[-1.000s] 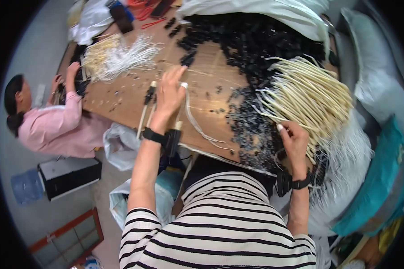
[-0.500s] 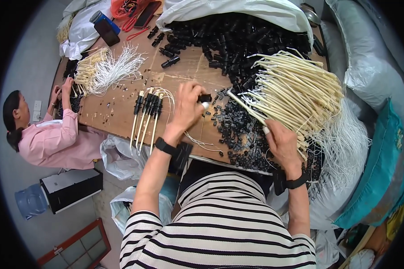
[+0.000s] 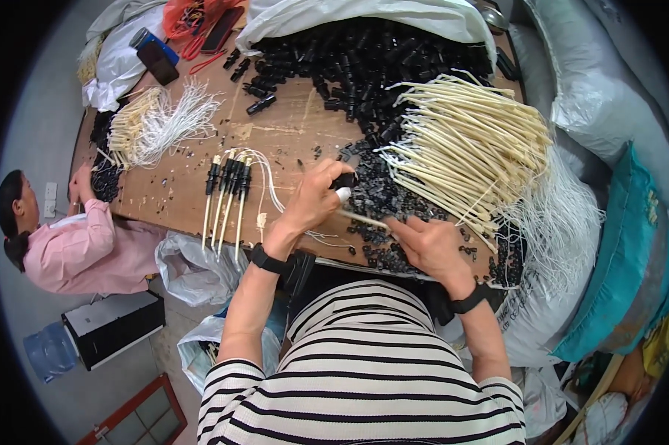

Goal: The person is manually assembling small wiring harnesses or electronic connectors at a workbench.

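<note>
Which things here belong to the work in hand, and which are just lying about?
Apparently in use:
black piece in the left hand
cream rod in the right hand
pile of cream rods
heap of black fittings

Probably just lying about:
dark phone
red bag

On the desk, sticks are lying at right, small parts spreading to their left, tubes lying farther back beside a sack; four tube-fitted sticks are resting left of the left hand. More sacks are lying beyond the right edge.
</note>
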`<state>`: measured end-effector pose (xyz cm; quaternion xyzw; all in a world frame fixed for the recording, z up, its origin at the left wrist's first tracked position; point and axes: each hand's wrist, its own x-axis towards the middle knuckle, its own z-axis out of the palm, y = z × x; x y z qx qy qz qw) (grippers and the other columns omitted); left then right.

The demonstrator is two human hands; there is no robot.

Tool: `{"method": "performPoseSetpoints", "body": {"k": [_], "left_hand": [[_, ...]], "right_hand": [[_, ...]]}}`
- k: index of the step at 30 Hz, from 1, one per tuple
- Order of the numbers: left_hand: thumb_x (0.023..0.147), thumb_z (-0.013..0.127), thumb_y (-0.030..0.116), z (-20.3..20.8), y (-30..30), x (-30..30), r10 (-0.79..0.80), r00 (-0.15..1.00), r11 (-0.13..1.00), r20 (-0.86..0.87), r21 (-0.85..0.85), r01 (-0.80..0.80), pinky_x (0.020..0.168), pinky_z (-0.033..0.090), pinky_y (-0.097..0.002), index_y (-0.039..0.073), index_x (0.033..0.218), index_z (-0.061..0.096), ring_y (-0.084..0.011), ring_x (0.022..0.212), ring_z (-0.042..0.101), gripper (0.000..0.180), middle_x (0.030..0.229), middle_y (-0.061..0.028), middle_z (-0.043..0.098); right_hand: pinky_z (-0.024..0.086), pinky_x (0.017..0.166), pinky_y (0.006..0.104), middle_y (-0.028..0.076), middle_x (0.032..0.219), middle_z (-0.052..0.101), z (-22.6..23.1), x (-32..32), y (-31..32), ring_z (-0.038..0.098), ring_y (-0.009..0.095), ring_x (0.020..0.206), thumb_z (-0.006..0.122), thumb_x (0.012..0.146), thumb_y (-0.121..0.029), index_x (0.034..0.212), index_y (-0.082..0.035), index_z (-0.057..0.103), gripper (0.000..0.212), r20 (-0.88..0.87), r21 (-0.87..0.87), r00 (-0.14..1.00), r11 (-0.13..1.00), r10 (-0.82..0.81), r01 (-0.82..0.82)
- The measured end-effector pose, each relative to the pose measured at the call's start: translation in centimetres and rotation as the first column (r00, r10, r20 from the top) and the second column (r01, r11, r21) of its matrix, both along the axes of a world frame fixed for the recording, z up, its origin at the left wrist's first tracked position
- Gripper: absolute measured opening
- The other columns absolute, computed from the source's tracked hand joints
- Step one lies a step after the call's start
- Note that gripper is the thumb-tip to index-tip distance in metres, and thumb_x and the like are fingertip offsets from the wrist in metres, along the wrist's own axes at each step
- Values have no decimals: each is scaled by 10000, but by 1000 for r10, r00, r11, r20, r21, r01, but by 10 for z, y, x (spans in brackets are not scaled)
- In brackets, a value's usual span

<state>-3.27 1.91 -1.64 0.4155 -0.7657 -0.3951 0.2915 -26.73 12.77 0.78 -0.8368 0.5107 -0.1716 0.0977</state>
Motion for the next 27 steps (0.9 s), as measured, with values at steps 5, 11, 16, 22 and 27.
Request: {"method": "performPoseSetpoints", "body": {"k": [5, 11, 16, 22, 27], "left_hand": [[779, 603, -33, 3, 4, 0, 79, 994, 997, 72, 19, -80, 762, 460, -356, 18, 1040, 589, -276, 844, 578, 266, 897, -123, 591], [663, 601, -88, 6, 22, -13, -240, 946, 957, 219, -109, 268, 864, 409, -369, 73, 916, 591, -246, 962, 573, 300, 897, -88, 610], [656, 690, -14, 7, 30, -7, -54, 968, 906, 244, -396, 150, 782, 455, -371, 135, 1064, 654, -250, 882, 613, 436, 904, -76, 636], [668, 736, 114, 49, 55, -34, -180, 893, 872, 412, -353, 339, 571, 479, -353, 156, 1125, 649, -255, 628, 602, 467, 720, -57, 581], [838, 648, 83, 3, 42, 6, 172, 922, 984, 348, -15, -178, 576, 485, -315, 56, 1035, 639, -190, 634, 630, 199, 781, -113, 663]], "right_hand": [[412, 443, 351, 48, 631, 534, -1, -3, 3, 545, 242, 487, 671, 792, -86, 1018, -133, 695, 232, 238, -84, 939, 957, -250, 277], [455, 464, 343, 39, 715, 593, -13, -2, 11, 561, 252, 508, 710, 778, -142, 1196, -165, 634, 426, -2, -71, 998, 996, -56, 56], [517, 565, 390, 116, 705, 638, -15, -8, 2, 649, 316, 657, 737, 768, -141, 1277, -108, 551, 543, 143, 157, 858, 867, -493, 472], [479, 552, 318, 106, 977, 664, -12, 15, -15, 599, 202, 614, 745, 779, -154, 1019, -93, 642, 268, 191, 45, 940, 959, -283, 280], [377, 498, 198, 106, 973, 680, 14, -16, -16, 455, 36, 560, 687, 867, -228, 741, -84, 636, 198, 937, 334, -11, 907, -348, -255]]}}
